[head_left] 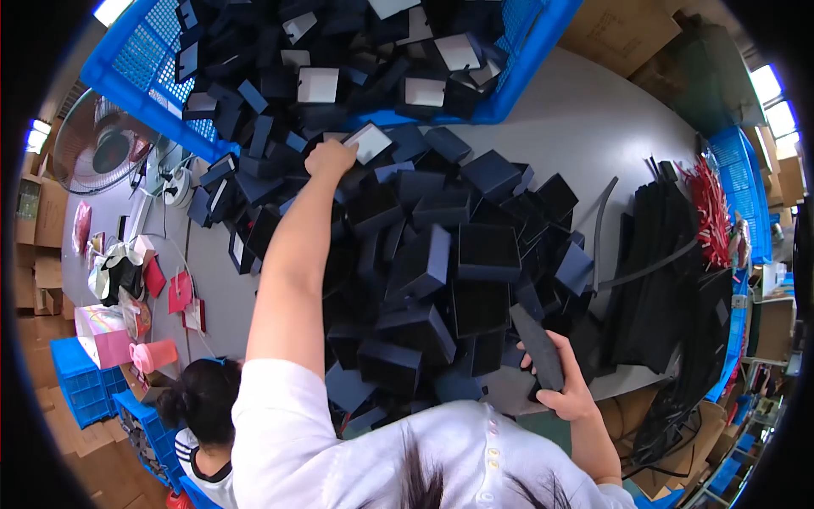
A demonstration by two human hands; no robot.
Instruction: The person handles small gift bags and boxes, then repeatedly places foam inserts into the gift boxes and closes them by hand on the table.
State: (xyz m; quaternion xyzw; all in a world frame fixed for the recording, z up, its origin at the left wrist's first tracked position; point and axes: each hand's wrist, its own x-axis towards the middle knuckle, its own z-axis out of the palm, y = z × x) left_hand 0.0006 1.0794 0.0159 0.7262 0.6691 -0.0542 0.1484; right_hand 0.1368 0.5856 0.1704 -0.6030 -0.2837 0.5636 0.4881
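Observation:
My left hand (331, 159) reaches out to the far side of the pile, by the crate's near rim. Its fingers are closed at the edge of a small dark blue box (370, 144) with a white inside; the fingertips are partly hidden. Close to my body, my right hand (566, 382) grips a long dark grey foam-like piece (538, 346), thumb on one side and fingers on the other. Between my hands lies a heap of open dark blue boxes (420, 263), tipped at many angles, several showing black insides.
A blue plastic crate (191, 140) full of similar boxes stands at the back. Black strips (649, 271) and a red-and-white bundle (708, 212) lie on the right. A fan (106, 148) and a pink cup (154, 355) are at left, near a seated person (208, 416).

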